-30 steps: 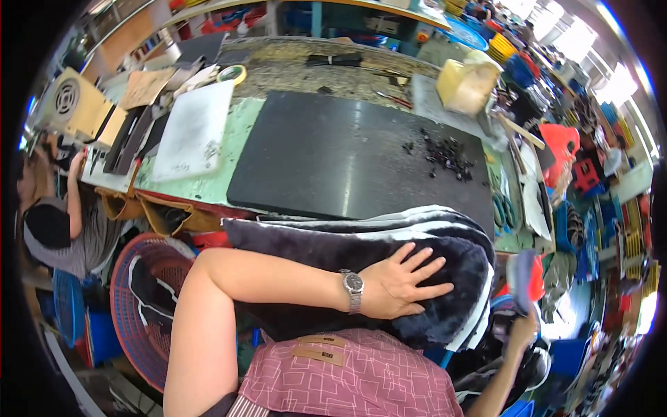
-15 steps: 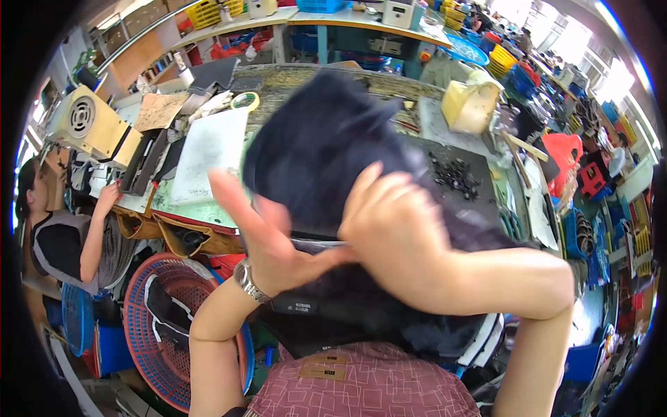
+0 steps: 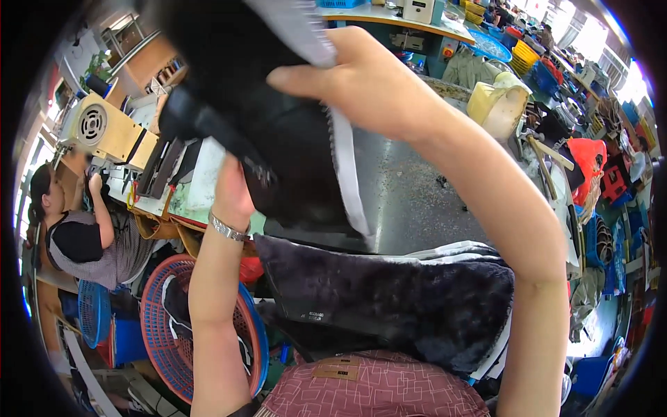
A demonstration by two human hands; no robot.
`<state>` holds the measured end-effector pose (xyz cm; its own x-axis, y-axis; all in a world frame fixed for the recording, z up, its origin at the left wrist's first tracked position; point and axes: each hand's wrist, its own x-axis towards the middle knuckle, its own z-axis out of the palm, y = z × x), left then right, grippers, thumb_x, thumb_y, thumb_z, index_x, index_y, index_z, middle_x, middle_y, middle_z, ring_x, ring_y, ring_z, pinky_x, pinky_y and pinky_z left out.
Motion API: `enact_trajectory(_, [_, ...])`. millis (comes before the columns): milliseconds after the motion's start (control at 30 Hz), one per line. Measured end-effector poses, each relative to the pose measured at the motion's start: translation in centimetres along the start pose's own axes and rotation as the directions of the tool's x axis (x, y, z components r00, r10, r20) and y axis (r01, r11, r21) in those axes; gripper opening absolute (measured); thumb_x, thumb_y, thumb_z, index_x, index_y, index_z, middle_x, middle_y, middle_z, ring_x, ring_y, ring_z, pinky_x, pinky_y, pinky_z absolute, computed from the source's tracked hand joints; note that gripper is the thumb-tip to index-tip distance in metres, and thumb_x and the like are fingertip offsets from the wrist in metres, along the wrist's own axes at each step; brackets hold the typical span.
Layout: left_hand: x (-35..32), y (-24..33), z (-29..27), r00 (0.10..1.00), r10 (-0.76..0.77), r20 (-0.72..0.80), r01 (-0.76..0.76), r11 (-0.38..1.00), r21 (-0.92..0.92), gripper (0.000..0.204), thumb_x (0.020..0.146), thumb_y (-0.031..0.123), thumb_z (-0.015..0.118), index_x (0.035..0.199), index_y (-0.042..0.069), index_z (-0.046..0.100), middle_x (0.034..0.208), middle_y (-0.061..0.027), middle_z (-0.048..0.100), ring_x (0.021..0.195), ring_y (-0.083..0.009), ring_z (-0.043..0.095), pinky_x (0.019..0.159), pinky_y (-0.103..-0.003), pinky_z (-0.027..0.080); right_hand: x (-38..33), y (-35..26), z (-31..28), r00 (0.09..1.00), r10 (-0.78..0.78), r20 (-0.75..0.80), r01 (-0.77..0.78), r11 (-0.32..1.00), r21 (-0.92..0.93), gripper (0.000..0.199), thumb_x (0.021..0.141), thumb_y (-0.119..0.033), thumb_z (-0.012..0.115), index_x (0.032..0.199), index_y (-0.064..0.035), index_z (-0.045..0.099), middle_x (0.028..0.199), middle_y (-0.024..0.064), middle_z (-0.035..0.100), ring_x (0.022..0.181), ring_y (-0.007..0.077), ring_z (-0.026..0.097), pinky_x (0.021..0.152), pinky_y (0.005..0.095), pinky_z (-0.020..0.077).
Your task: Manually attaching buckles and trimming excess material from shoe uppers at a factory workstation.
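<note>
A black boot upper [image 3: 292, 160] with white edge strips and toothed stitching hangs raised before me, partly blurred. My right hand [image 3: 347, 87] is closed on its right edge, thumb across the black face. Below its left part is my left hand [image 3: 234, 187], with a metal watch at the wrist; the fingers are hidden behind the black material, so their grip cannot be seen. Across my lap lies a stack of dark furry pieces [image 3: 389, 299] with white edges.
A grey work surface [image 3: 410, 187] lies ahead. The red and blue baskets [image 3: 163, 333] at my left hold black pieces with white edges. A person [image 3: 83, 229] sits by a cream machine [image 3: 104, 128]. Tools and a red bag [image 3: 587, 160] are at right.
The hands, close together over the blurred dark material before, are now apart. My right hand has risen with the boot upper. The furry stack on my lap is now uncovered.
</note>
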<state>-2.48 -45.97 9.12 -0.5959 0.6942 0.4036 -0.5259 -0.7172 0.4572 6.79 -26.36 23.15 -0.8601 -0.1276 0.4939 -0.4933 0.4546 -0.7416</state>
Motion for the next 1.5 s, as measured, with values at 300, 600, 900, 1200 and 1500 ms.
enact_trajectory(300, [1.4,-6.7,7.0,0.833,-0.201,0.516,-0.480,-0.726,0.492,0.028,0.068,0.008,0.053,0.095,0.002,0.058,0.077,-0.0102,0.059,0.060,-0.0203,0.054,0.053,-0.032,0.046,-5.0,13.0,-12.0,0.828,0.511,-0.233,-0.514,0.856,0.051,0.038,0.084,-0.022,0.054,0.118,-0.0054,0.048,0.100,0.0062,0.060,0.082,0.0133,0.059,0.068,0.0238,0.0467])
enact_trajectory(600, [-5.9,-7.2,4.4,0.876,-0.406,0.260,-0.443,-0.466,0.766,0.052,0.069,0.040,0.066,0.105,0.004,0.056,0.110,-0.0131,0.055,0.101,-0.0294,0.053,0.087,-0.043,0.041,-17.7,11.2,1.1,0.744,0.220,0.631,0.128,0.880,-0.458,0.064,0.078,-0.049,0.054,0.121,-0.0031,0.043,0.121,0.0192,0.046,0.115,0.0339,0.042,0.088,0.0419,0.0402])
enact_trajectory(900, [-5.0,1.6,-1.7,0.919,-0.394,-0.026,-0.351,-0.844,0.406,0.043,0.061,0.011,0.063,0.103,0.016,0.058,0.125,-0.0151,0.045,0.118,-0.0382,0.036,0.098,-0.052,0.024,-17.1,15.3,-0.5,0.669,0.067,0.740,0.293,0.892,-0.346,0.047,0.079,-0.038,0.056,0.119,-0.0145,0.048,0.125,0.0091,0.045,0.114,0.0243,0.043,0.083,0.0380,0.0421])
enact_trajectory(1200, [5.3,-12.2,3.2,0.743,-0.533,0.405,-0.575,-0.197,0.794,0.019,0.068,0.005,0.056,0.086,0.006,0.061,0.131,-0.0239,0.034,0.122,-0.0420,0.030,0.100,-0.048,0.025,-17.4,13.8,0.1,0.670,0.193,0.717,0.123,0.924,-0.363,0.037,0.072,-0.019,0.055,0.108,-0.0116,0.056,0.116,0.0139,0.049,0.109,0.0264,0.047,0.080,0.0390,0.0430])
enact_trajectory(1500, [4.0,-19.4,2.4,0.867,-0.494,-0.057,-0.192,-0.438,0.878,0.059,0.067,0.018,0.068,0.119,0.002,0.044,0.117,-0.0164,0.045,0.104,-0.0298,0.045,0.087,-0.039,0.036,-17.8,17.9,-7.5,0.881,0.463,-0.095,-0.458,0.788,-0.413,0.013,0.077,-0.010,0.058,0.083,0.0009,0.062,0.075,0.0129,0.062,0.067,0.0233,0.061,0.062,0.0303,0.0479])
